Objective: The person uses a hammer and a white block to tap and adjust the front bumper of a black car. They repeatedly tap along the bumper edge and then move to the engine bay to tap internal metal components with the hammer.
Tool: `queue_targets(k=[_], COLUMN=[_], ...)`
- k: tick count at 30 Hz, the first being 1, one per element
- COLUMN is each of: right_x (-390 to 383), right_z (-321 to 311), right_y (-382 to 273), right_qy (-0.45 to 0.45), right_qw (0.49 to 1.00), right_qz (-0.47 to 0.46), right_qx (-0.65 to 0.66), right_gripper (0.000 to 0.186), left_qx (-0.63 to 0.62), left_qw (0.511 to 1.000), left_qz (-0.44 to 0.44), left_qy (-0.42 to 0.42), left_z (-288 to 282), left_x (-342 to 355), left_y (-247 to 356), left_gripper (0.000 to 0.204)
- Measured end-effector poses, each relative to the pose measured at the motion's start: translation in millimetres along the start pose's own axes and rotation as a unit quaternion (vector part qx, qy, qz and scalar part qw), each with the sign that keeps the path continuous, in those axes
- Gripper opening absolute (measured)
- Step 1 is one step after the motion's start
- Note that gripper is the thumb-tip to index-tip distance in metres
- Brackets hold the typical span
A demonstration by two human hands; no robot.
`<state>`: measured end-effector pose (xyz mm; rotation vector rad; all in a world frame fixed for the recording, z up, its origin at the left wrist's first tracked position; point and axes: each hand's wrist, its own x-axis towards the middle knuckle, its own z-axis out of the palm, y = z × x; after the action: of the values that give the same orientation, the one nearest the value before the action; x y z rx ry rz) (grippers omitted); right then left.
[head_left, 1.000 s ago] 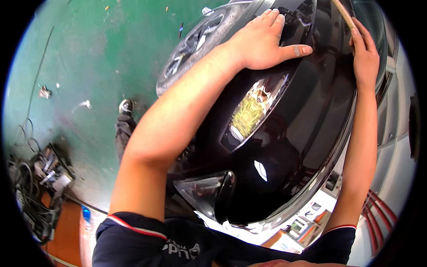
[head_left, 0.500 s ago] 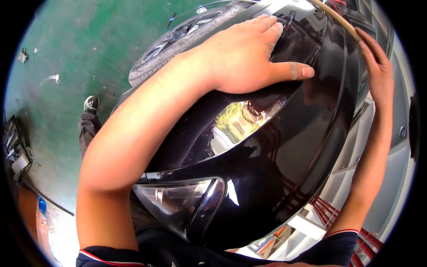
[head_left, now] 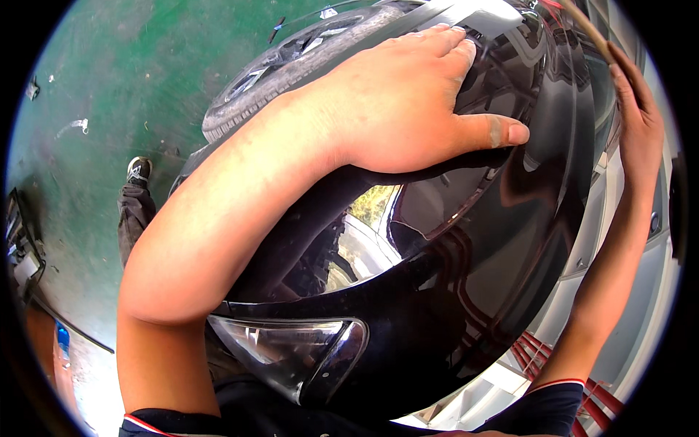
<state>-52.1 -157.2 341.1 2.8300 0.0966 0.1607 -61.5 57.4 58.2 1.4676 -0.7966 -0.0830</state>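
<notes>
Green floor [head_left: 80,182] beside black car panel [head_left: 422,320]. Left hand [head_left: 415,105] spread on panel, fingers apart; right hand [head_left: 642,124] clamped on tan strip [head_left: 588,29], upper right. Seemingly brace-and-hold step; next likely needs steady grip.

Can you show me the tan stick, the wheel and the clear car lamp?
Tan stick [head_left: 588,29], head view: middle of its visible length.
Wheel [head_left: 302,64], head view: its grey tyre.
Clear car lamp [head_left: 280,349], head view: its lens.

The black car [head_left: 411,328] is glossy and mirror-smooth; the lamp [head_left: 280,349] at its near corner looks like clear, shiny plastic, the tyre [head_left: 306,69] (rather grey) matt rubber, the tan strip [head_left: 586,28] dull.
</notes>
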Motion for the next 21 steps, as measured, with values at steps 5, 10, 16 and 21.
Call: queue_targets(k=[5, 10, 16, 21], right_x=[-5, -11, -10, -18], right_z=[2, 8, 4, -12], right_y=[3, 10, 13, 13], right_qy=[-0.031, -0.017, -0.040, -0.011], right_qw=[0.999, 0.999, 0.998, 0.997], right_qz=[0.031, 0.018, 0.005, 0.005], right_qx=[-0.022, -0.040, -0.047, -0.073], right_gripper=[0.034, 0.034, 0.035, 0.036], left_qx=[0.020, 0.024, -0.110, -0.079], left_qw=[1.000, 0.999, 0.986, 0.996], left_qz=[0.002, -0.027, -0.092, -0.032], left_qy=[0.012, 0.016, -0.088, 0.013], left_z=[1, -2, -14, -9], left_x=[-1, -6, -6, -8], left_y=[-1, 1, -8, -3], left_gripper=[0.099, 0.095, 0.084, 0.068])
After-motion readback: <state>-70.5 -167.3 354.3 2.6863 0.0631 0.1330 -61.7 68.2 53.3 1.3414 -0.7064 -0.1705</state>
